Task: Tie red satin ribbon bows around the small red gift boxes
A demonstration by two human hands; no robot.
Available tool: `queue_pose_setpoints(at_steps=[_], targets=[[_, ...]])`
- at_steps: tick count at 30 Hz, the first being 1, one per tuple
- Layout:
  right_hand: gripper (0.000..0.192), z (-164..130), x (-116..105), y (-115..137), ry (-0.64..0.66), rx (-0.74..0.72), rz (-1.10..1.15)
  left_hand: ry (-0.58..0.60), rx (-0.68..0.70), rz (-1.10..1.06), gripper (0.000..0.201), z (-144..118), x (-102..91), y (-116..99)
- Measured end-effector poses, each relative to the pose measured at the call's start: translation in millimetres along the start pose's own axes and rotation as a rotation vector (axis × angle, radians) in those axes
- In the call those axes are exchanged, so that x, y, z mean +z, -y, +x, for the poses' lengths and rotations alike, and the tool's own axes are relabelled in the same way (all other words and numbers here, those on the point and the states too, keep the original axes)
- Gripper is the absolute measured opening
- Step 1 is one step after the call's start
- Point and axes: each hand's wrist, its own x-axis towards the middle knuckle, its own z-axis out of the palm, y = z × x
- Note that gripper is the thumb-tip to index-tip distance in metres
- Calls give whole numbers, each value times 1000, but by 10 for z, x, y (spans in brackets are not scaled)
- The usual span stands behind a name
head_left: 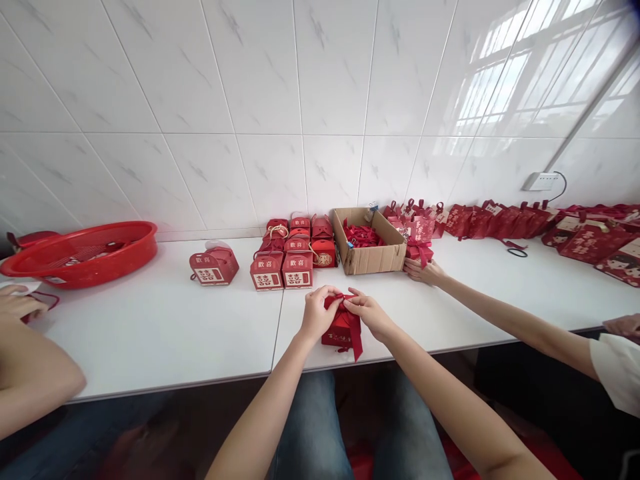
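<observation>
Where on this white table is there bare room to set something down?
Widest bare patch: between the red plastic basket and the small red gift box in both hands. Crowded: back edge by the cardboard box and the red bags on the right.

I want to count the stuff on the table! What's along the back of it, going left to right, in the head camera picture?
Red basket → lone red gift box → cluster of red gift boxes → cardboard box holding red ribbons → long row of red gift bags.

Single head-worn view, looking forward and down across the white desk (165,327) toward the tiled wall (280,87); near edge close, wide-angle.
</observation>
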Motion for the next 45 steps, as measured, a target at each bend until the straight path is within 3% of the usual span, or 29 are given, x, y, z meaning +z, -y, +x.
queue_pose_setpoints(at_steps=[4, 10, 18, 22, 28, 34, 41, 45], targets=[[42, -17, 36, 2, -43, 22, 55, -77, -1, 52, 8, -56, -46, -18], [38, -69, 70, 4, -60, 27, 100, 80, 45, 83, 8, -133, -106, -41], [40, -249, 43, 50, 11, -17, 73, 188, 42, 0, 10, -114, -180, 14], [31, -288, 2, 20, -7, -58, -35, 195, 41, -51, 10, -115, -212, 37], [15, -352, -7, -45, -146, -186, -313, 217, 39, -78, 13, -102, -222, 9], [15, -489, -31, 11, -205, -298, -546, 248, 43, -91, 11, -124, -230, -37], [8, -511, -203, 241, -34, -417, -698, 260, 66, -83, 11, -132, -273, -60], [28, -318, -291, 356, 58, -461, -691, 283, 90, -78, 14, -127, -305, -79]])
